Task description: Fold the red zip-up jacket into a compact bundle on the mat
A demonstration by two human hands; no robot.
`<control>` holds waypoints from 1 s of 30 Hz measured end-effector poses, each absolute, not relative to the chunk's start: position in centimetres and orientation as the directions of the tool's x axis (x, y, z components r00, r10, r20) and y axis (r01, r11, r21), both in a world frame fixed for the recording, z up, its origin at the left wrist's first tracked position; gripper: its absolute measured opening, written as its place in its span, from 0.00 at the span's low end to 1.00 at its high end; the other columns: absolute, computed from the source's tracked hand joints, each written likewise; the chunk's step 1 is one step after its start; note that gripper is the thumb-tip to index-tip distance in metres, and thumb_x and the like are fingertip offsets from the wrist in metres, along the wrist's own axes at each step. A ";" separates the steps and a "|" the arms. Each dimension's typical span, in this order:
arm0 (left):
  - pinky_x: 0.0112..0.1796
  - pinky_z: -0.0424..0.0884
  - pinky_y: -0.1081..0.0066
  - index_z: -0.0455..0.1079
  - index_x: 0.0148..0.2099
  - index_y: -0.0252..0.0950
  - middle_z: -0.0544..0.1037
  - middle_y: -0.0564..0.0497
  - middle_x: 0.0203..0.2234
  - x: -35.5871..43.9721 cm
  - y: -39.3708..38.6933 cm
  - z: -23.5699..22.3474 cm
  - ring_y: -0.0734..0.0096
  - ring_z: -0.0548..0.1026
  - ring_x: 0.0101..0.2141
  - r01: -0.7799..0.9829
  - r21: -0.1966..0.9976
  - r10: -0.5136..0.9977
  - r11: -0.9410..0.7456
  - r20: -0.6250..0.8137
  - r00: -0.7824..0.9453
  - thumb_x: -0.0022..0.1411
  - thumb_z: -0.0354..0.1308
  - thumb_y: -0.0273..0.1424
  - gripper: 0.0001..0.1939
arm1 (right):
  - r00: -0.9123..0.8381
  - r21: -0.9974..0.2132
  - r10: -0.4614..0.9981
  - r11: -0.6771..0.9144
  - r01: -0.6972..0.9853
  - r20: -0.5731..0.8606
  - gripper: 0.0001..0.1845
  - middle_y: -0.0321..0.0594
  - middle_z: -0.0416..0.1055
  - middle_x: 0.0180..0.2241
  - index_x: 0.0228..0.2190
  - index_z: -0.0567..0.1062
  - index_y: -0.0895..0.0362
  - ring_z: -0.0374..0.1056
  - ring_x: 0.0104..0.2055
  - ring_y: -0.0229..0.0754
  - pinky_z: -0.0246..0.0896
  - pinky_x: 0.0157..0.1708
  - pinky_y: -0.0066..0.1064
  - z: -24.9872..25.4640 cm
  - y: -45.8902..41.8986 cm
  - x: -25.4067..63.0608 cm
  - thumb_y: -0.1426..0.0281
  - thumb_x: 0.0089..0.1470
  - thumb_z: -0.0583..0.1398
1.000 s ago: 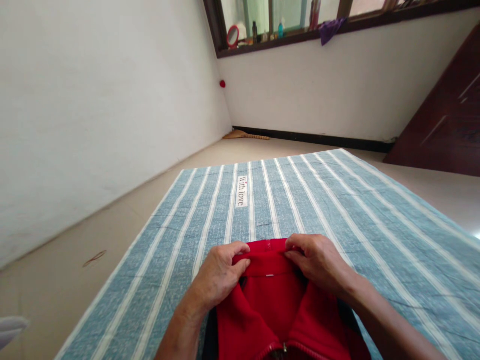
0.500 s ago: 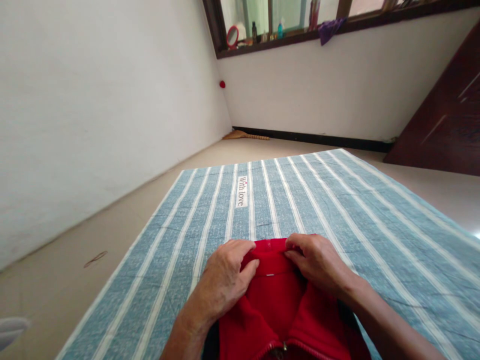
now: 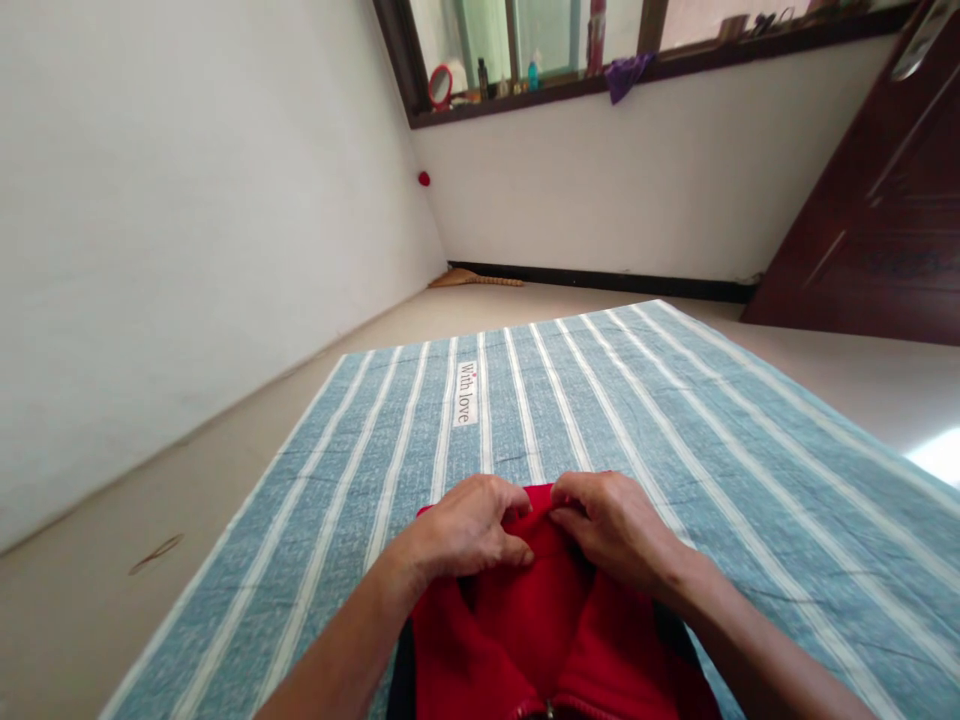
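In the head view, pinching the collar [image 3: 541,495] with the right hand [image 3: 622,525], thumb and forefinger of the left hand [image 3: 469,525] spread over it. Jacket [image 3: 465,660] seemingly laid out on the sheet [image 3: 315,560], near side; neck still open, collar not flat.

A round, red-framed mirror [image 3: 440,87] stands on a dark window sill [image 3: 555,98] beside a dark bottle [image 3: 482,78], with a small blue bottle [image 3: 533,74] and a tall reddish bottle [image 3: 596,38] farther right, and a purple cloth [image 3: 627,76] draped over the edge. Below, a straw-colored broom [image 3: 459,278] lies on the pale floor [image 3: 247,430] near the corner, beneath a small red object [image 3: 424,179] at the wall. A dark red door [image 3: 862,230] leans into view at right, while a thin brown loop [image 3: 156,553] lies on the floor at left.
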State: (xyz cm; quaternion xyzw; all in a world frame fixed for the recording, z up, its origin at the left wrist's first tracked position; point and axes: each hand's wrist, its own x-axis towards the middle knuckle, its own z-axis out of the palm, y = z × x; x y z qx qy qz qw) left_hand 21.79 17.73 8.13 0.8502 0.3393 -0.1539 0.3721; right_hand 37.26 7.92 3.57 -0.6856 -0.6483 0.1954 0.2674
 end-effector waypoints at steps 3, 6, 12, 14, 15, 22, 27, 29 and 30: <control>0.21 0.49 0.74 0.57 0.22 0.36 0.62 0.58 0.18 22.0 18.4 7.7 0.77 0.61 0.22 0.678 0.579 0.390 -0.454 -0.555 0.735 0.46 0.56 0.32 0.09 | 0.091 -0.621 0.993 -0.024 0.783 0.076 0.05 0.34 0.71 0.23 0.25 0.73 0.57 0.63 0.26 0.35 0.47 0.27 0.25 3.5 7.9 37.3 0.73 0.50 0.58; 0.20 0.48 0.74 0.58 0.22 0.36 0.60 0.59 0.17 22.1 18.8 7.4 0.78 0.60 0.21 0.667 0.634 0.353 -0.390 -0.566 0.745 0.46 0.56 0.31 0.08 | 0.091 -0.630 0.992 -0.016 0.776 0.086 0.04 0.34 0.71 0.23 0.25 0.72 0.57 0.63 0.27 0.34 0.47 0.27 0.25 3.5 7.9 37.3 0.74 0.50 0.58; 0.20 0.49 0.75 0.61 0.23 0.36 0.60 0.59 0.16 22.0 18.8 7.4 0.79 0.59 0.19 0.677 0.692 0.325 -0.252 -0.599 0.732 0.45 0.56 0.30 0.06 | 0.096 -0.667 0.993 -0.022 0.745 0.075 0.04 0.33 0.69 0.22 0.24 0.71 0.57 0.62 0.25 0.33 0.46 0.26 0.25 3.7 7.9 37.4 0.74 0.49 0.57; 0.20 0.50 0.75 0.62 0.23 0.36 0.62 0.59 0.17 22.0 18.7 7.5 0.79 0.59 0.19 0.678 0.706 0.315 -0.203 -0.608 0.728 0.45 0.56 0.31 0.06 | 0.093 -0.683 0.993 -0.021 0.730 0.068 0.04 0.33 0.69 0.21 0.24 0.71 0.57 0.61 0.24 0.32 0.45 0.25 0.25 3.8 7.9 37.6 0.73 0.49 0.57; 0.20 0.50 0.76 0.62 0.24 0.36 0.62 0.59 0.17 21.9 18.7 7.6 0.79 0.59 0.19 0.680 0.710 0.312 -0.182 -0.614 0.725 0.45 0.56 0.31 0.06 | 0.091 -0.692 0.994 -0.021 0.722 0.065 0.04 0.32 0.68 0.21 0.24 0.71 0.57 0.61 0.24 0.32 0.45 0.25 0.25 3.9 7.9 37.7 0.73 0.49 0.57; 0.20 0.51 0.76 0.64 0.25 0.36 0.65 0.59 0.17 22.0 19.0 7.6 0.78 0.61 0.19 0.685 0.714 0.266 -0.144 -0.639 0.722 0.44 0.57 0.33 0.07 | 0.027 -0.737 0.999 -0.049 0.674 -0.041 0.04 0.34 0.70 0.23 0.28 0.72 0.56 0.61 0.25 0.34 0.45 0.24 0.25 4.4 7.8 38.9 0.72 0.44 0.59; 0.20 0.51 0.76 0.64 0.27 0.36 0.65 0.59 0.18 22.1 19.3 7.6 0.77 0.62 0.20 0.685 0.692 0.253 -0.227 -0.638 0.728 0.46 0.56 0.33 0.06 | 0.051 -0.695 0.996 -0.083 0.714 -0.067 0.06 0.34 0.71 0.23 0.28 0.73 0.57 0.62 0.25 0.34 0.45 0.24 0.25 4.5 8.0 39.2 0.72 0.43 0.60; 0.20 0.50 0.75 0.64 0.27 0.36 0.64 0.59 0.18 22.2 19.5 7.5 0.77 0.62 0.20 0.680 0.669 0.257 -0.299 -0.630 0.733 0.46 0.56 0.32 0.06 | 0.056 -0.682 0.995 -0.096 0.725 -0.080 0.04 0.34 0.71 0.23 0.27 0.73 0.57 0.62 0.25 0.34 0.45 0.24 0.25 4.5 8.0 39.1 0.73 0.43 0.60; 0.20 0.50 0.75 0.63 0.26 0.36 0.64 0.59 0.18 22.2 19.5 7.5 0.77 0.61 0.20 0.676 0.657 0.261 -0.334 -0.625 0.736 0.46 0.56 0.32 0.06 | 0.061 -0.676 0.994 -0.103 0.730 -0.086 0.03 0.34 0.71 0.23 0.26 0.73 0.56 0.62 0.25 0.34 0.45 0.24 0.25 4.4 8.0 39.1 0.73 0.44 0.59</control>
